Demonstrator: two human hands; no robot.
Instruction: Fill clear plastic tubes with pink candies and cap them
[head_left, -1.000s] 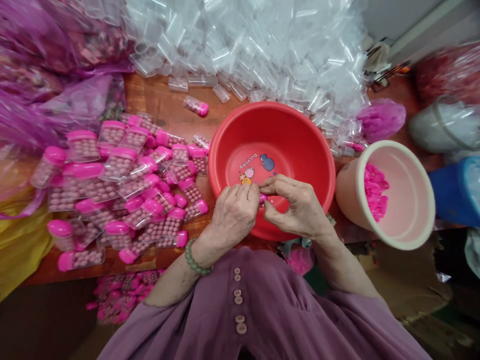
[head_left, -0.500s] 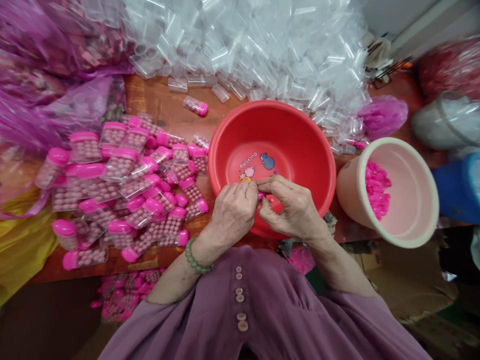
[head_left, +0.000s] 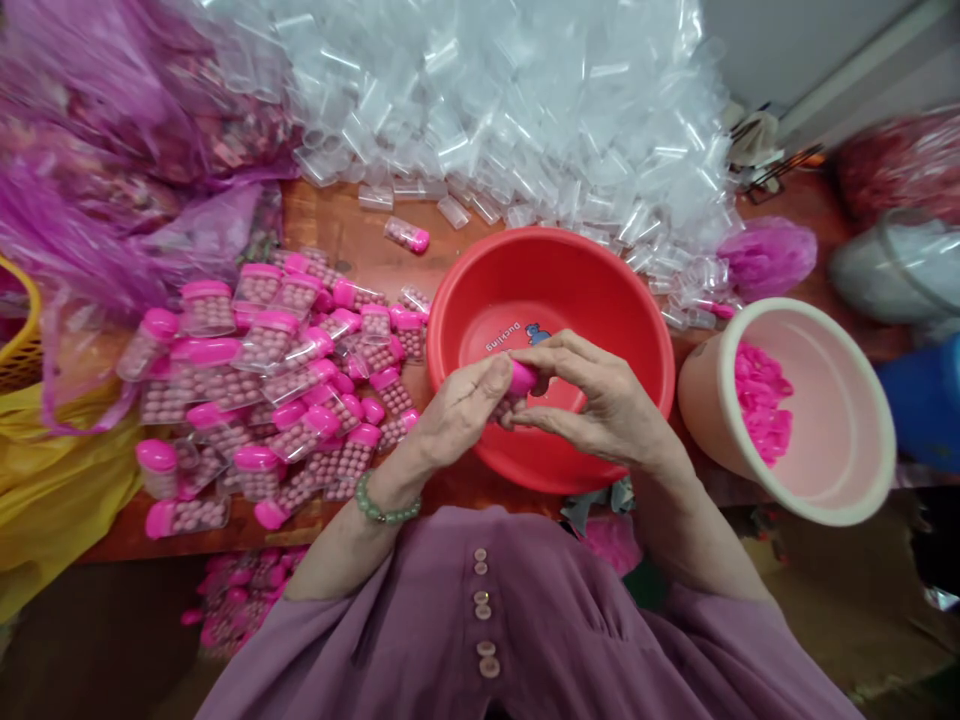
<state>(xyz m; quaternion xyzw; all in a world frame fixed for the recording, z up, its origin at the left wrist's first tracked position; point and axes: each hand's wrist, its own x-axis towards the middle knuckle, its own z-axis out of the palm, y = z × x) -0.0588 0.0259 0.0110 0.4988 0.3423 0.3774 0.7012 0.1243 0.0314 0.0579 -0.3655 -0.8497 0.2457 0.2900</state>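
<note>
My left hand (head_left: 461, 412) is closed around a small clear bottle of pink beads, whose bright pink cap (head_left: 521, 378) points up and to the right over the front of the red basin (head_left: 630, 270). My right hand (head_left: 596, 395) is curved around the cap side, thumb and fingers spread apart, with fingertips close to the bottle; whether they touch is hard to tell. Part of the bottle is hidden by my left fingers. To the left lies a heap of filled bottles (head_left: 262, 380) with pink caps.
Clear empty bottles (head_left: 480, 110) are piled along the back. A cream bucket (head_left: 697, 390) with pink caps (head_left: 761, 400) tilts at the right. One capped bottle (head_left: 406, 235) lies behind the basin. Purple bags (head_left: 150, 160) and a yellow bag (head_left: 67, 490) crowd the left.
My right fingers have spread from a tight pinch, and the pink cap and bottle now show between my hands. The view has shifted slightly.
</note>
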